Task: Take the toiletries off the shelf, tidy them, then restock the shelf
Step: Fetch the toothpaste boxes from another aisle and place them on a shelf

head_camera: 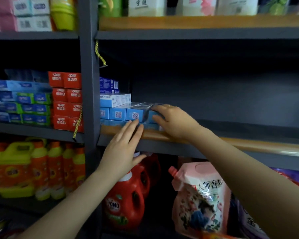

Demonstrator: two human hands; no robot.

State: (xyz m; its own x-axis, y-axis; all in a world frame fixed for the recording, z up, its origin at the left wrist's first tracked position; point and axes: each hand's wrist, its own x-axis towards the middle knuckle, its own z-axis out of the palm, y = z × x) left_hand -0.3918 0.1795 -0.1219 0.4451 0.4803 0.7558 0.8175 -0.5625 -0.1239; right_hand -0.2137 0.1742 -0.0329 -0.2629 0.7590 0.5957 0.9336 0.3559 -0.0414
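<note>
Your right hand (173, 120) grips wrapped blue toothpaste pack (138, 114) on shelf (214, 141); left hand (123, 147) flat, fingers straight, touching pack front.

The middle shelf (214, 144) carries stacked toothpaste boxes (117, 114) at its left end, against the upright post (90, 94); two more boxes (115, 100) lie on top of the stack. The right hand (173, 121) rests on the stack's right end, over a film-wrapped pack (141, 107). The left hand (123, 149) lies before the shelf's front edge, fingertips (135, 125) touching the lowest boxes. Right of the stack the shelf is bare. Left of the post, a neighbouring bay holds further stacked cartons (67, 100). Below the shelf stand detergent bottles (126, 200), with a spouted refill pouch (200, 197) to their right. The shelf above (197, 23) carries packs.
</note>
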